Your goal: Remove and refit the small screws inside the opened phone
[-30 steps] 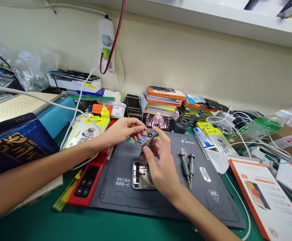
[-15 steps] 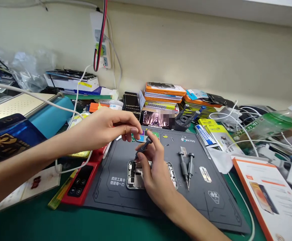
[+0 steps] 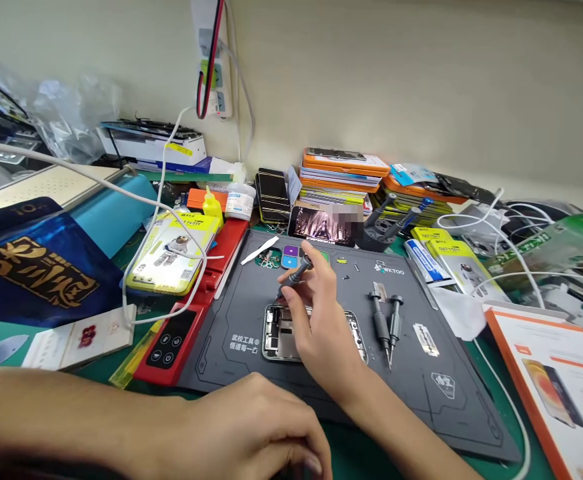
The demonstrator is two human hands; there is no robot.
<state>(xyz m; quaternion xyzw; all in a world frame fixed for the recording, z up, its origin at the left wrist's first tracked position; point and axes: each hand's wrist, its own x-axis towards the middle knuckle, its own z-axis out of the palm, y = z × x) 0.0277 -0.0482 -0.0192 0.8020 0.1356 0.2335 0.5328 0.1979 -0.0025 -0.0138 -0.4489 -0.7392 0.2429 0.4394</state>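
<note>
My right hand (image 3: 324,313) is closed round a small dark precision screwdriver (image 3: 297,275), one finger on its top end. The tool leans down and left, its tip at the upper left corner of an opened phone (image 3: 284,343) lying on the dark work mat (image 3: 236,380). My right hand covers the middle of the phone, whose inner parts show at both ends. My left hand (image 3: 261,427) is at the front edge of the mat with fingers curled inward; whatever lies inside them, if anything, is hidden. Two more precision screwdrivers (image 3: 381,327) lie to the right of the phone.
A razor blade (image 3: 425,339) and tiny loose parts lie on the mat. A lit phone (image 3: 321,225) stands behind, beside a tool holder (image 3: 376,237). A red device (image 3: 171,347) and yellow battery pack (image 3: 176,250) are left; an orange-edged box (image 3: 551,387) and white cable are right.
My left hand has moved from beside the top of the screwdriver down toward me, to the mat's front edge. My right hand keeps the screwdriver at the phone's corner. The view has shifted slightly.
</note>
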